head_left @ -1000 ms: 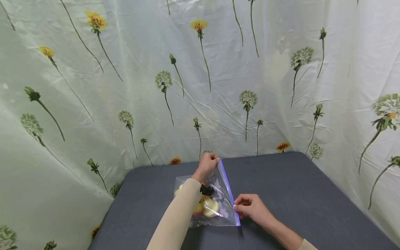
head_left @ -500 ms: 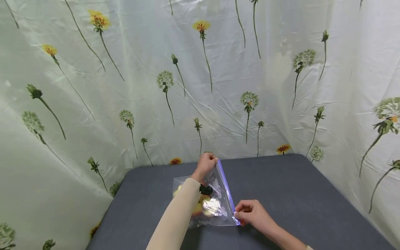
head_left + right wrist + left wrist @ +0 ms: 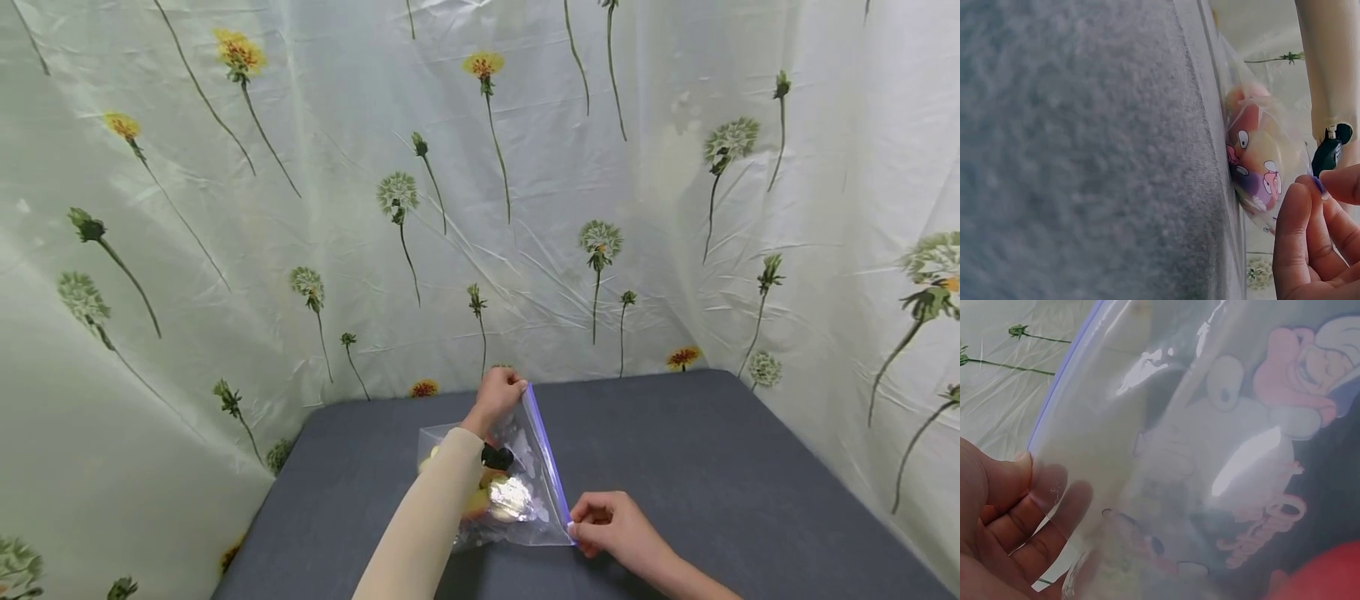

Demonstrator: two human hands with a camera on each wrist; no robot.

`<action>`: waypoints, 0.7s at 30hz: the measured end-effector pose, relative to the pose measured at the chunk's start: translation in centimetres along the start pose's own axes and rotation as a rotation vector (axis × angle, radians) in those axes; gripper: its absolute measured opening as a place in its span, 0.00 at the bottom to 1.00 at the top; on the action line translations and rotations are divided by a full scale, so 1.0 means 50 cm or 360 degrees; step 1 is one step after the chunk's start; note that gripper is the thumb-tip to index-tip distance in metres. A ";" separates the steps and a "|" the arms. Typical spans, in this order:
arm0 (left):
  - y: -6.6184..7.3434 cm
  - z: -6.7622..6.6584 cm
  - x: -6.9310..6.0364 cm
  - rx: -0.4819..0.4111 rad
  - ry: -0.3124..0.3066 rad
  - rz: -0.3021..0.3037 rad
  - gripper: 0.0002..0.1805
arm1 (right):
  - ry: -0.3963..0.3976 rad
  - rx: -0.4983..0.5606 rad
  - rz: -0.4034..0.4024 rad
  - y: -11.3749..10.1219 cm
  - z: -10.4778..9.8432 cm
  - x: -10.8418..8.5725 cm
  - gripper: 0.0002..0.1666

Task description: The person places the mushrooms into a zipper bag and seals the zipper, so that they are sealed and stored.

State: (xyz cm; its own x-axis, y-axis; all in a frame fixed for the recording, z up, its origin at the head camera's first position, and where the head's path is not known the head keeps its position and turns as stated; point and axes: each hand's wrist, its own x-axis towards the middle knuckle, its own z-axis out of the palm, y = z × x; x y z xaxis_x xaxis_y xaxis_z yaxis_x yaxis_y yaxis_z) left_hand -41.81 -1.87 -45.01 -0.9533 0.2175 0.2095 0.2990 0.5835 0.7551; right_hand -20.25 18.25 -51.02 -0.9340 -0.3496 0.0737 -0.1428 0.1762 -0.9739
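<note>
A clear zip bag (image 3: pixel 551 518) with a purple zip strip (image 3: pixel 543 446) lies on its side and holds several round yellowish and reddish things (image 3: pixel 476 502), partly behind the left sleeve. My left hand (image 3: pixel 498 396) pinches the strip's far end between thumb and fingers; in the left wrist view, the fingers show through the plastic. At the near end, my right hand (image 3: pixel 611 527) pinches the strip where a small pale piece, perhaps the slider, shows. Cartoon prints mark the bag's film, and a red thing (image 3: pixel 1322 575) sits inside. The right wrist view also shows a purple thing (image 3: pixel 1247 183) in the bag.
A dark grey cloth-covered table (image 3: pixel 675 450) carries the bag. Behind it hangs a pale curtain (image 3: pixel 540 275) printed with dandelions, reaching round both sides. A black device (image 3: pixel 497 457) is worn on the left wrist.
My right hand has slid along the purple strip towards the near corner of the bag. The left hand keeps its pinch at the far end, almost still.
</note>
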 end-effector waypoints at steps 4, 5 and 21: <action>0.004 -0.001 -0.003 0.0010 0.0002 0.0015 0.14 | -0.0010 0.0036 0.0005 0.003 0.002 -0.004 0.07; 0.005 0.000 -0.004 0.0014 0.0007 0.0017 0.14 | -0.0013 0.0046 0.0005 0.004 0.003 -0.005 0.07; 0.031 0.024 -0.007 -0.0046 -0.0040 0.0067 0.13 | -0.0187 0.0122 -0.0023 0.009 -0.027 -0.030 0.09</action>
State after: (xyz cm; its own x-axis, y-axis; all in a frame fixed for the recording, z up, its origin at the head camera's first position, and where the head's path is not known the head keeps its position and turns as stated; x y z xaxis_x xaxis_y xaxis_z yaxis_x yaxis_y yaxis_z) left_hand -40.98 -0.09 -44.66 -0.9384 0.2614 0.2259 0.3372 0.5505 0.7637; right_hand -19.37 20.09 -51.29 -0.8864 -0.4581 0.0668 -0.1267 0.1012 -0.9868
